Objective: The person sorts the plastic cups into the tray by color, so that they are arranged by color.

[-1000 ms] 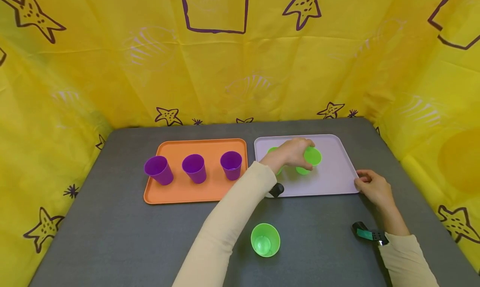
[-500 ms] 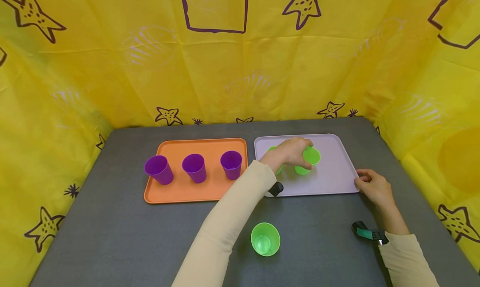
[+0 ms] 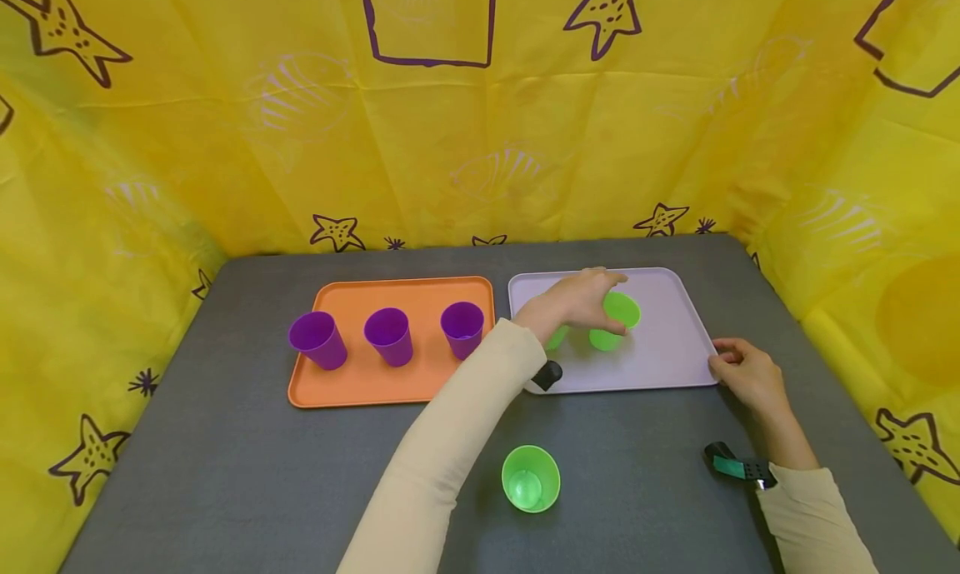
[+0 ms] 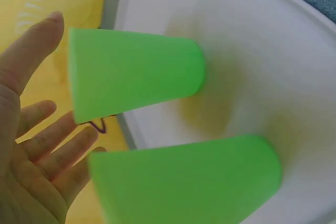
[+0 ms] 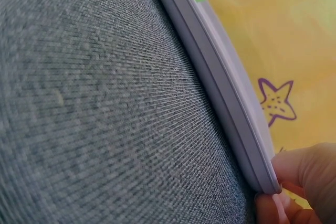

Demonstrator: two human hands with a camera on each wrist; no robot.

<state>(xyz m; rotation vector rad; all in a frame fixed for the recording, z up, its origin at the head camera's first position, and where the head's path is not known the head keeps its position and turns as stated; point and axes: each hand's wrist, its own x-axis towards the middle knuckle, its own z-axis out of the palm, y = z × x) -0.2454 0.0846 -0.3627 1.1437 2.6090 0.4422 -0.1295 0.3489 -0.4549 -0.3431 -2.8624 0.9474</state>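
Observation:
In the head view my left hand (image 3: pixel 576 301) is over the lilac tray (image 3: pixel 671 349), its fingers spread beside a green cup (image 3: pixel 621 311). The left wrist view has the thumb and fingers apart from this upright cup (image 4: pixel 136 72). A second green cup (image 4: pixel 189 182) stands next to it on the tray, mostly hidden by the hand in the head view. With thumb and fingers, my right hand (image 3: pixel 752 380) pinches the tray's near right corner, as the right wrist view confirms. A third green cup (image 3: pixel 531 480) sits on the table in front of the tray.
To the left lies an orange tray (image 3: pixel 423 391) with three purple cups; the leftmost purple cup (image 3: pixel 318 341) is near its left edge. Yellow patterned cloth (image 3: pixel 420 157) surrounds the grey table (image 3: pixel 247 474) at the back and sides.
My left hand has loosened from the green cup, its fingers spreading and shifting slightly back and left. The cup slid slightly left earlier. The right hand stays at the tray corner.

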